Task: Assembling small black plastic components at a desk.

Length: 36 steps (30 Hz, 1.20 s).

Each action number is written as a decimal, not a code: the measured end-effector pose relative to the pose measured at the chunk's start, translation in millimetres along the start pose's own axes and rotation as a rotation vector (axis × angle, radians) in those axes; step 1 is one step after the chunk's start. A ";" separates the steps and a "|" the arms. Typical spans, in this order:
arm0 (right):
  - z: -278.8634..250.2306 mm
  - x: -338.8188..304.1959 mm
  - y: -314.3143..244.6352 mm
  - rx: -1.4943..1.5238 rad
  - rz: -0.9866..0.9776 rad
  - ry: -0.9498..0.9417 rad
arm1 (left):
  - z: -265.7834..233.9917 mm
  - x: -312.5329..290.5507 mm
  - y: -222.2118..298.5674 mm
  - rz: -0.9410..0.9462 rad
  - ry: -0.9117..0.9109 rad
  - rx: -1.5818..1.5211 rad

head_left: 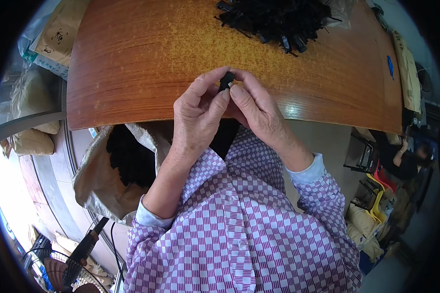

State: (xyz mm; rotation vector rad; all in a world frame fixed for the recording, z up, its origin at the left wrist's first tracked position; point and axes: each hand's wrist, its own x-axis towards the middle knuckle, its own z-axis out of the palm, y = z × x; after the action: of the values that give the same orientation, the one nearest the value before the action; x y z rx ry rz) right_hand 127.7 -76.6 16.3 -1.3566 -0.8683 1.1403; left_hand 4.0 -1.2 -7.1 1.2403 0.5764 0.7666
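A small black piece (227, 80) with a whitish spot sits between the fingertips of both hands, just above the near part of the wooden table (146, 63). My left hand (200, 105) pinches it from the left, thumb and forefinger closed. From the right, the thumb and forefinger of my right hand (256, 105) close on the same piece. Its exact kind is too small to make out. Toward the far edge of the table lies a heap of black strip-like pieces (278, 22), with clear plastic (342, 12) beside it.
An open woven sack (90, 180) with black pieces (129, 156) inside stands below the table's front edge, at left. A fan (63, 268) is at lower left. Packed bags (58, 29) flank the table's left side. Farther right, another person (401, 161) is near yellow and red chairs (376, 207).
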 end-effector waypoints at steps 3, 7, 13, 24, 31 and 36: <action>4.3 3.0 3.4 0.008 -0.026 0.000 | 1.3 0.0 -0.3 0.036 0.033 0.047; 7.1 3.6 -4.0 0.054 0.031 -0.005 | -1.4 0.6 -4.2 0.162 0.059 0.180; 3.4 4.6 2.9 -0.029 0.069 0.025 | 4.2 -0.6 13.6 0.284 0.058 0.681; -38.5 -4.9 10.6 -0.266 -0.136 0.018 | 12.1 10.1 17.9 -0.062 0.023 0.035; -52.0 -2.3 10.5 0.250 -0.150 -0.032 | 10.5 9.4 15.2 -0.329 -0.117 -0.426; -59.1 -1.0 7.7 0.399 0.046 -0.130 | 22.7 3.8 12.5 -0.333 -0.209 -0.412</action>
State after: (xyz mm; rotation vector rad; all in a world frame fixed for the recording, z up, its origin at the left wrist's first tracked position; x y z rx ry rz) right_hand 183.1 -94.9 4.5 -0.9866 -0.6575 1.3659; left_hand 21.0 -10.4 10.5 0.8036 0.4128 0.4381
